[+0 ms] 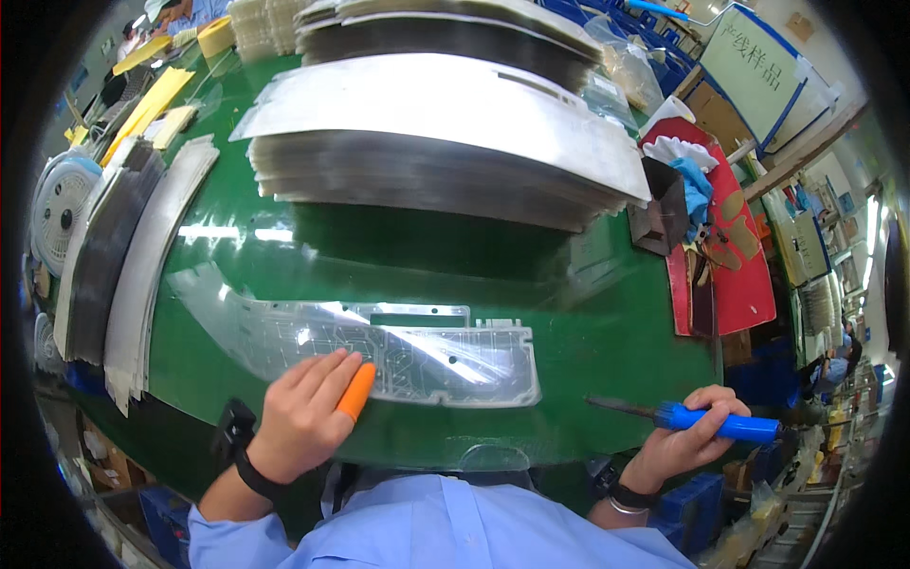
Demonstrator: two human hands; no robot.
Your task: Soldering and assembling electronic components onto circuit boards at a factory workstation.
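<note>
A clear, flexible plastic sheet printed with fine circuit lines (pixel 483 365) lies flat on the green tabletop in front of me. My left hand (pixel 308 403) rests palm down on its near edge, fingers stretched out and side by side. An orange finger cot (pixel 356 391) covers one finger of that hand. To the right of the sheet, my right hand (pixel 697 436) is closed around the blue handle of a soldering iron (pixel 730 424). Its dark, tapered tip points left toward the sheet, apart from it and just above the table.
Tall stacks of similar sheets stand at the back (pixel 445 114) and on the left (pixel 152 275). A white fan (pixel 64 213) is at the far left. On the right, a dark metal box (pixel 657 211) stands by a red board (pixel 744 294) with cloths and gloves. A person (pixel 194 14) sits far left.
</note>
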